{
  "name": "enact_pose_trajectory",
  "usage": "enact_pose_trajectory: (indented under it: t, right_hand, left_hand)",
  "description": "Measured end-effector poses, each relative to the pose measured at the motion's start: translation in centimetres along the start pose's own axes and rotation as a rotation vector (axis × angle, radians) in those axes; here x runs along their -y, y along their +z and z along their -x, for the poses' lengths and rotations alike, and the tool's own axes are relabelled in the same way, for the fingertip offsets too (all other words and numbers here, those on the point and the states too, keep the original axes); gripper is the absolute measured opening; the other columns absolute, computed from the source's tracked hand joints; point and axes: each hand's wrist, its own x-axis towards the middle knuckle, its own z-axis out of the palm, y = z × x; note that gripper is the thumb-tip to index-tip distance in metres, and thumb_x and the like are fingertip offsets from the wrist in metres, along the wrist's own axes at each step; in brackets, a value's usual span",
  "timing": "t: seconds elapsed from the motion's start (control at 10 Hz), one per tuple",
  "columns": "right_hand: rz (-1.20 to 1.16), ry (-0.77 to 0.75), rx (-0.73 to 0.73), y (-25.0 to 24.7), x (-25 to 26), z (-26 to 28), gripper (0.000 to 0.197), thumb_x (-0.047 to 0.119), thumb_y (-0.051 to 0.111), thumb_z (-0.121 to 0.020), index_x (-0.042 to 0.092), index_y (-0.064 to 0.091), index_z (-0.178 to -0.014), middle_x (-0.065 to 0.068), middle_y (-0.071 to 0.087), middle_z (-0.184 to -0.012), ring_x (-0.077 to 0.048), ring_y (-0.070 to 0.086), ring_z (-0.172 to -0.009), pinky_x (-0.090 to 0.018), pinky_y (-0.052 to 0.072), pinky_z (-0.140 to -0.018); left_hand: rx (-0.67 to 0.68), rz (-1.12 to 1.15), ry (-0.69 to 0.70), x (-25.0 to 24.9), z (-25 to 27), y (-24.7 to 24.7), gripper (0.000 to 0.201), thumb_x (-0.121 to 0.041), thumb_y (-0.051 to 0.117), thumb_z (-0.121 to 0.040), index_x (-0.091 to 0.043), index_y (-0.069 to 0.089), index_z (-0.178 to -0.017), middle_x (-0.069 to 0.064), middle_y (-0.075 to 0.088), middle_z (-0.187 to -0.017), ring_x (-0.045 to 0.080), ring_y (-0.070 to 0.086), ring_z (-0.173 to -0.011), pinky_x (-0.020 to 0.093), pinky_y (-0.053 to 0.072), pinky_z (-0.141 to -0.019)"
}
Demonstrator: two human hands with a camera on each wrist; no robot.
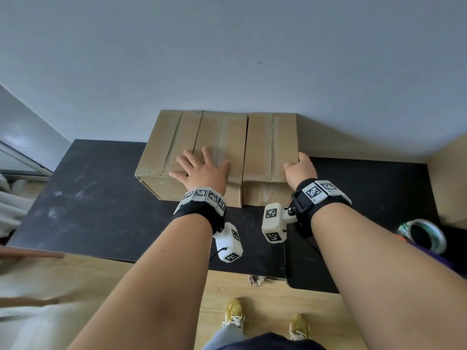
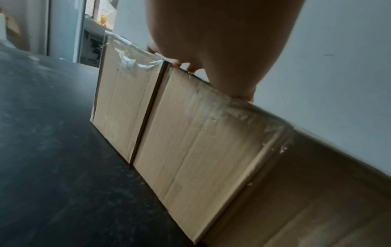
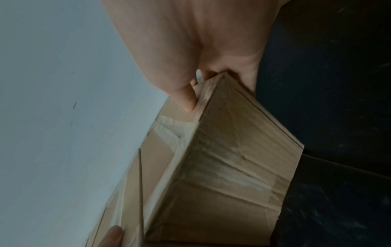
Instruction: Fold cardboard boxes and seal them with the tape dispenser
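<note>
Fingers of left hand spread flat, pressing top of left cardboard box. Right hand gripping near right top corner of right cardboard box, thumb on top, fingers curled over its right side. Both boxes sealed with clear tape, standing side by side, narrow gap between, at far edge of black tabletop against grey wall. Tape roll near right edge of tabletop, well apart from boxes. Another cardboard piece at far right corner. Wooden floor below, yellow shoes visible.
</note>
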Motion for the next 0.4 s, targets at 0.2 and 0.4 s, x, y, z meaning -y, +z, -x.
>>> enact_pose_trajectory:
  t: [0.2,0.4]
  right_hand:
    - [0.077,0.023,-0.098,0.6,-0.1,0.7,0.047,0.018,0.048,-0.094,0.014,0.042,-0.141,-0.013,0.059,-0.127,-0.033,0.06,-0.106,-0.035,0.048,-0.079]
    - [0.289,-0.072,-0.148,-0.2,1.2,3.0,0.052,0.019,0.052,-0.094,0.015,0.039,-0.144,-0.015,0.04,-0.143,-0.034,0.045,-0.127,-0.041,0.044,-0.096]
  left_hand:
    - [-0.018,-0.089,0.04,-0.3,0.2,-0.6,0.074,-0.066,0.016,-0.093,-0.021,0.011,-0.151,0.025,0.009,-0.155,0.045,0.009,-0.142,0.064,0.014,-0.11]
    - [0.038,-0.045,0.073,-0.2,-0.3,-2.1,0.076,-0.066,0.029,-0.092,-0.021,0.017,-0.152,0.017,0.001,-0.159,0.04,0.008,-0.144,0.059,0.018,-0.112]
